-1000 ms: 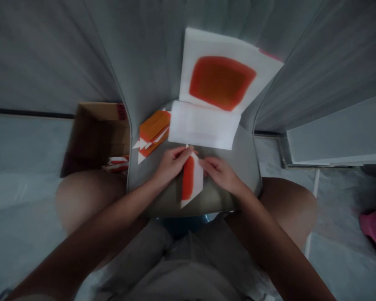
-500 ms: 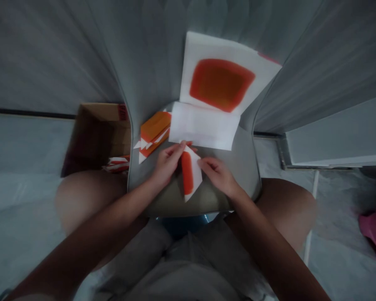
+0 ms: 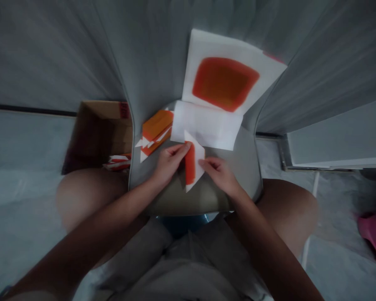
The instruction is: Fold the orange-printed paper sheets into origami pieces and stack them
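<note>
Between my hands is a folded sheet of paper (image 3: 191, 167), white with an orange-red band, pointed at its top and bottom ends. My left hand (image 3: 172, 161) pinches its left edge near the upper part, thumb on top. On the right edge, the thumb and fingers of my right hand (image 3: 217, 169) grip the white part. Just beyond lies a stack of white paper sheets (image 3: 208, 123) on the chair seat, its upper part leaning on the backrest and printed with an orange-red patch (image 3: 225, 83). Left of it sits a pile of folded orange and white papers (image 3: 156, 129).
The grey chair (image 3: 238, 175) stands between my knees. On the floor at the left is an open cardboard box (image 3: 97, 109) with some folded red and white papers (image 3: 117, 162) inside. A pink object (image 3: 374, 236) lies on the floor at far right.
The folded paper has shifted slightly up, its top point now showing above my left hand. My left thumb sits lower along its edge. The right hand keeps its grip.
</note>
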{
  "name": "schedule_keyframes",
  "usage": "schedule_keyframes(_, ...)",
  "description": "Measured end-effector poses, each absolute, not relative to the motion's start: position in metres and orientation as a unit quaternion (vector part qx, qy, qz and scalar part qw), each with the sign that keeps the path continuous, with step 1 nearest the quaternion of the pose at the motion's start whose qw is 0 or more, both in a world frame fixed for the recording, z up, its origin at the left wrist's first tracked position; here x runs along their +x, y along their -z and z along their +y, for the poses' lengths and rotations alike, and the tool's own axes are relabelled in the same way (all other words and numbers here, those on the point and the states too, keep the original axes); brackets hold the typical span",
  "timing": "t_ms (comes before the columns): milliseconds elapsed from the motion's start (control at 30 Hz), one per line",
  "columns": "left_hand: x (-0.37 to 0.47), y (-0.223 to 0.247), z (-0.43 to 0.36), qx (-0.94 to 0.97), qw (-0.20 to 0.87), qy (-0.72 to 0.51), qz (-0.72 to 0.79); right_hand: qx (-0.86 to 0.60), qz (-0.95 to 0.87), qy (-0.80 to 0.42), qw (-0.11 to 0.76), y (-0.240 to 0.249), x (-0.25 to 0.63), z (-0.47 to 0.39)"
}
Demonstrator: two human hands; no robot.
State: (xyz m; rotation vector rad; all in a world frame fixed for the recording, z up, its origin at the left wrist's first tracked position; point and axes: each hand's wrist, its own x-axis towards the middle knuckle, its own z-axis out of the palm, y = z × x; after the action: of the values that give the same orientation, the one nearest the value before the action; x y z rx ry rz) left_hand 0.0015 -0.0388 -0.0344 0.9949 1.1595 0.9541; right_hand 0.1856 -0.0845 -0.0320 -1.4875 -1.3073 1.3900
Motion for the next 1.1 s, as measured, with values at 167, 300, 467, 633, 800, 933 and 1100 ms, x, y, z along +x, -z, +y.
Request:
schedule_keyframes(167,-0.001,0.035,-0.038,0.478,0.647,-0.355,0.477,-0.613,-0.435,-0.499,0.430,0.037,0.184,-0.086)
schedule_keyframes(300,-0.004,0.038,-0.039,0.522,0.636,-0.329,0.463,-0.630,-0.420,-0.478,0.445,0.037,0.183,-0.086)
schedule_keyframes(467,-0.003,0.043,-0.040,0.511,0.621,-0.364,0.470,-0.608,-0.447,-0.536,0.379,0.031,0.186,-0.084)
schedule_keyframes(633,-0.005,0.034,-0.039,0.548,0.617,-0.320,0.465,-0.594,-0.438,-0.556,0.383,0.030,0.190,-0.084)
schedule_keyframes(800,-0.014,0.026,-0.040,0.570,0.664,-0.227,0.427,-0.596,-0.436,-0.549,0.391,0.035,0.191,-0.084)
schedule_keyframes(933,-0.019,0.027,-0.040,0.571,0.678,-0.221,0.407,-0.587,-0.440,-0.558,0.388,0.034,0.192,-0.083)
schedule_keyframes(1100,-0.019,0.026,-0.038,0.567,0.679,-0.229,0.408,-0.576,-0.428,-0.575,0.393,0.032,0.192,-0.082)
